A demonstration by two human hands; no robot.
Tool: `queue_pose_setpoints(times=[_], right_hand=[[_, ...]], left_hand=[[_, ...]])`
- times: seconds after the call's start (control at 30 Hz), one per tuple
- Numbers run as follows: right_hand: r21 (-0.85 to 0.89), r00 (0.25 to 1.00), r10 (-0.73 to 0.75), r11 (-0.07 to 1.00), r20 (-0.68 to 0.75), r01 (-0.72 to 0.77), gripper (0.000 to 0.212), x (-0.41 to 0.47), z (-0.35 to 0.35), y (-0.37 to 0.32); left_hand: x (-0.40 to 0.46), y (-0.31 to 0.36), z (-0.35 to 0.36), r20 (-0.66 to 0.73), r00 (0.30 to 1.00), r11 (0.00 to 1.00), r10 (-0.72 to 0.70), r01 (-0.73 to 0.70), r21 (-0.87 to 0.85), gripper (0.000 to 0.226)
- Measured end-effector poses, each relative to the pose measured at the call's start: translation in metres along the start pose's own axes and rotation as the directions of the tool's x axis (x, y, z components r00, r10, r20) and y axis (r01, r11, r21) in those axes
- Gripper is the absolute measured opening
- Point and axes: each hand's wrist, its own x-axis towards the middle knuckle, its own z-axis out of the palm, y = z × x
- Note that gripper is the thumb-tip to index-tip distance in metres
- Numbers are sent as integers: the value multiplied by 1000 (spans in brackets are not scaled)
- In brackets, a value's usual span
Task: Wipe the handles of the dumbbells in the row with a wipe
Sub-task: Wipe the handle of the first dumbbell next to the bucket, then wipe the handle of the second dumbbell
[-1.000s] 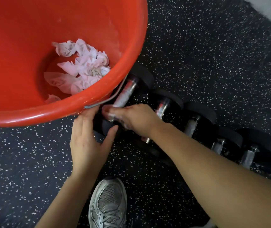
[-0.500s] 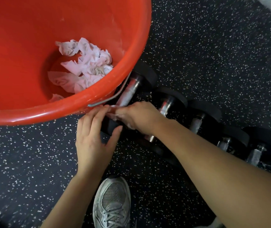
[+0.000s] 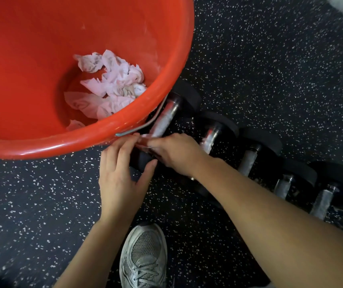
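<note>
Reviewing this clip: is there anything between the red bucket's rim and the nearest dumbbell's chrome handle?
Yes. In the head view, the bucket's thin metal bail curves through the gap between the red bucket rim and the first dumbbell's handle.

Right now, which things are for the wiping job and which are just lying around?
For the job:
wipe, gripped by the right hand and touched by the left hand
first dumbbell
other dumbbells in the row

Just lying about:
red bucket holding crumpled wipes
grey shoe
speckled floor
</note>
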Motion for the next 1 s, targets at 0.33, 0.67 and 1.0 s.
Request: queue_pose_setpoints(times=[0.33,0.67,1.0], right_hand=[[3,921,118,992,-370,-126,43,12,-14,20],[214,979,-24,974,-203,68,38,-9,-2,10],[226,857,208,968,-472,-110,44,-100,-22,88]], left_hand=[[1,-1,-2,16,1000,1000,-3,3,9,62],[4,1,-2,66,997,997,43,-46,54,69],[0,31,8,176,952,967,250,-255,5,84]])
